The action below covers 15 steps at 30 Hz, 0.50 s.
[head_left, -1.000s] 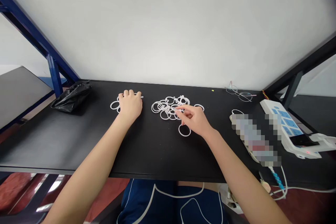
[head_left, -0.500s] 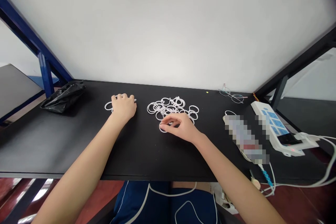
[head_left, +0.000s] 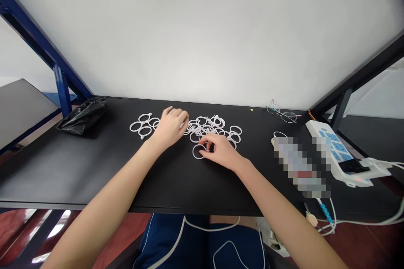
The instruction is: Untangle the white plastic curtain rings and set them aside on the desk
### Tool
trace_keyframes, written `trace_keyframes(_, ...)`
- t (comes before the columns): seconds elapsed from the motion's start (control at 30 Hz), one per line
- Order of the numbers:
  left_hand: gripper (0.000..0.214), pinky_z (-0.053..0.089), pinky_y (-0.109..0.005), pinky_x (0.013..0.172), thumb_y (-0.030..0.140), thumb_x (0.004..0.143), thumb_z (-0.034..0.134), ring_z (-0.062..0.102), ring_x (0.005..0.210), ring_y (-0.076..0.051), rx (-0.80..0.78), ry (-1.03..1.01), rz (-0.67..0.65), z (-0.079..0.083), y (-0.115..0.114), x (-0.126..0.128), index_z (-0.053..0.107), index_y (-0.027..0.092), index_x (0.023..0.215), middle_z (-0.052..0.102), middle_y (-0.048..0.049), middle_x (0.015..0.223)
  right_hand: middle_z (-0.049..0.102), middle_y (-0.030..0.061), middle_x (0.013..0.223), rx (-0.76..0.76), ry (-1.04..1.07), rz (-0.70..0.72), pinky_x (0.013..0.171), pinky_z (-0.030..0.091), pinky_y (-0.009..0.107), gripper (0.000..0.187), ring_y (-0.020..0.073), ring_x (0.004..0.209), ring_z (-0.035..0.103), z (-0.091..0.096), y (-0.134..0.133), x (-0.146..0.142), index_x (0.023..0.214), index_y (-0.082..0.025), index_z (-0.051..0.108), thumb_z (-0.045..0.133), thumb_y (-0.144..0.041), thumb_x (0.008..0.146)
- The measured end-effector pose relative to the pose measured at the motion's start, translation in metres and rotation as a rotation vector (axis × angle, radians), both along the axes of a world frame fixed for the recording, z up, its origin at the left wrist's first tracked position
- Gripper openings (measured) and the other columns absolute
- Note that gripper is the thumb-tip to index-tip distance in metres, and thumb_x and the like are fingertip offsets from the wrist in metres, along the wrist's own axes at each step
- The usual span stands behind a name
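My right hand (head_left: 220, 150) pinches a white ring (head_left: 193, 151) by its small knobbed side, at the front of a pile of similar white rings (head_left: 217, 122). The ring lies flat or nearly so on the black table. My left hand (head_left: 172, 126) hovers over the table at the pile's left edge, back upward, fingers loosely bent and apart from the thumb; no ring shows in it. Left of that hand lies a smaller group of white rings (head_left: 144, 132), partly covered by it.
A black plastic bag (head_left: 83, 117) rests at the left on the black table (head_left: 104, 168). Eyeglasses (head_left: 288, 116) lie at the back right. A blurred-out phone-like object (head_left: 299, 168) and a white power strip (head_left: 334, 151) with cables stand at the right. A white wall rises behind.
My left hand has moved right from the small group to the pile's edge, uncovering several rings. My right hand has stayed near the same ring, which now shows more fully.
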<state>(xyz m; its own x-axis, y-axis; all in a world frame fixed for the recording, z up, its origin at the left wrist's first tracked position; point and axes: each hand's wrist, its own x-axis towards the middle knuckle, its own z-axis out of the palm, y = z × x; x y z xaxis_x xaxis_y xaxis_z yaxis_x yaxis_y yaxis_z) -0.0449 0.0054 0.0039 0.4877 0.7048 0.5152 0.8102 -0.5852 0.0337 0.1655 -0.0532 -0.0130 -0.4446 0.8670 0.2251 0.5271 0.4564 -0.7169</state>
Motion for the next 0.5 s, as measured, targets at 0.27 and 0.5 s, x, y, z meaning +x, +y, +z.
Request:
trace_keyframes(0.27, 0.043, 0.046, -0.039, 0.087, 0.050, 0.095, 0.041, 0.060, 0.093, -0.024, -0.063, -0.004, -0.380, 0.005, -0.026, 0.027, 0.052, 0.014, 0.117, 0.065, -0.0112, 0.103, 0.065, 0.0025, 0.076, 0.220, 0.270, -0.304, 0.053, 0.048, 0.025, 0.006, 0.0156, 0.069, 0.062, 0.001, 0.004, -0.002, 0.076, -0.020, 0.063, 0.060, -0.020, 0.081)
trace_keyframes(0.5, 0.035, 0.050, -0.038, 0.084, 0.044, 0.096, 0.044, 0.061, 0.104, -0.025, -0.085, 0.017, -0.389, -0.004, -0.028, 0.034, 0.049, 0.017, 0.120, 0.062, -0.0118, 0.114, 0.067, 0.0037, 0.076, 0.314, 0.265, -0.384, 0.052, 0.049, 0.027, 0.013, 0.0173, 0.068, 0.062, 0.005, 0.004, -0.001, 0.072, -0.021, 0.062, 0.060, -0.027, 0.083)
